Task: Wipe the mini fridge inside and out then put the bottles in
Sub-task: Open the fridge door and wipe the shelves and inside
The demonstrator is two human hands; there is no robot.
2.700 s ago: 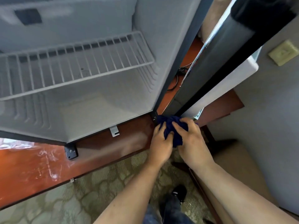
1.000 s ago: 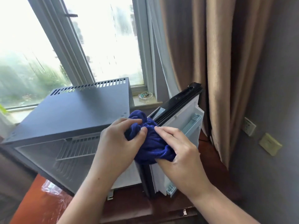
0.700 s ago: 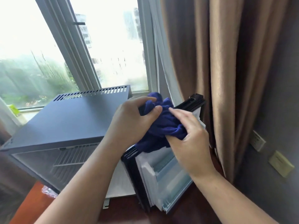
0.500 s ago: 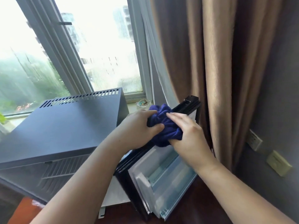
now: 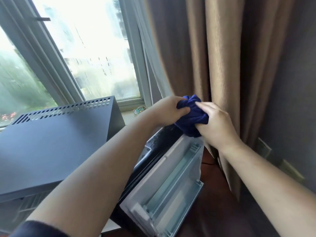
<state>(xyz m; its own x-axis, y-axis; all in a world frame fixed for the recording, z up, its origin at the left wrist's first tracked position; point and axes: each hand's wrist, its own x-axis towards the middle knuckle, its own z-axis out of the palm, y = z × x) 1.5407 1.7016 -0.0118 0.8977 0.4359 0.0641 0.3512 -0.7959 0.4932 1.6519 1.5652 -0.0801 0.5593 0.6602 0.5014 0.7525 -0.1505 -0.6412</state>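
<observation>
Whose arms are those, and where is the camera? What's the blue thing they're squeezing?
Those arms belong to a person, not a machine. The camera sits on the person's head and looks down, so you see what they see. The left hand and right hand both grip a bunched blue cloth at the top edge of the open fridge door. The door's inside, with its pale shelves, faces you. The dark grey box on the left is the mini fridge. Behind it are a window and a brown curtain. No bottles are in view.
</observation>
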